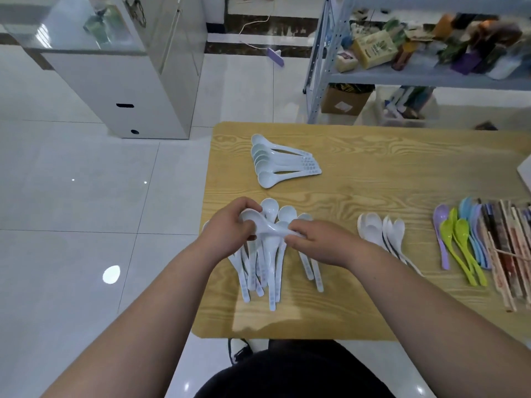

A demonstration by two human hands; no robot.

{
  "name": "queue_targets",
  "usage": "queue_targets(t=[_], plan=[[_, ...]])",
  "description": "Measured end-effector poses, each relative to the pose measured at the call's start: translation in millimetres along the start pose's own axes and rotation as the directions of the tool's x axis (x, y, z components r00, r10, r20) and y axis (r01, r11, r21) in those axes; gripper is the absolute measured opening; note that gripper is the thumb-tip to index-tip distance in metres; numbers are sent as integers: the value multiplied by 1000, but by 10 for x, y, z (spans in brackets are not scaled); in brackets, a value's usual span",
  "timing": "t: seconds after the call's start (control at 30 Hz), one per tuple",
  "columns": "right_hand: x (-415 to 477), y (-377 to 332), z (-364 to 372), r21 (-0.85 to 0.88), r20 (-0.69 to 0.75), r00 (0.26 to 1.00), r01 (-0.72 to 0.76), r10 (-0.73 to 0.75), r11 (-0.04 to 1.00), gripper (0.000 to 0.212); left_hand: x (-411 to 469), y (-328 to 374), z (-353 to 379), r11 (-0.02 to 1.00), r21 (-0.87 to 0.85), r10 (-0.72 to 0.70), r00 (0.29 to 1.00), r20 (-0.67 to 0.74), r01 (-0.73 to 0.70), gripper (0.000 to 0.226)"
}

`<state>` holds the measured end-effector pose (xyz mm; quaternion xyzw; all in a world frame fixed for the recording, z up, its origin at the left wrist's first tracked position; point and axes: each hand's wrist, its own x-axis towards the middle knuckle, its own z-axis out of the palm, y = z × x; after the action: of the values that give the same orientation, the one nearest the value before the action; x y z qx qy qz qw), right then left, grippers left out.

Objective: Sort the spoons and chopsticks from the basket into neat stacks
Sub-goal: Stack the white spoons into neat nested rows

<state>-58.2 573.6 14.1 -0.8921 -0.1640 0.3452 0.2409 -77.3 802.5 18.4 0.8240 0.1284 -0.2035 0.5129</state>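
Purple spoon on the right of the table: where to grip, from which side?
Pinch the purple spoon by its handle, near the end pointing toward you, coming from its left: bare table lies there, while the green spoons crowd its right. The handle is slim and straight; the bowl is wide.

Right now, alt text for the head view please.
The left hand and right hand grip a pale blue spoon above a loose pile of matching spoons on the wooden table. A fanned stack of the same spoons lies farther back; white spoons, coloured spoons and chopsticks lie grouped to the right.
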Motion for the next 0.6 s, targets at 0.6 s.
queue_targets(t=[0.6], plan=[[2313, 1183, -1292, -295, -458, 885, -60, -86, 954, 38, 2281, -109, 578, 466, 829, 505, 862, 38, -309, 93]])
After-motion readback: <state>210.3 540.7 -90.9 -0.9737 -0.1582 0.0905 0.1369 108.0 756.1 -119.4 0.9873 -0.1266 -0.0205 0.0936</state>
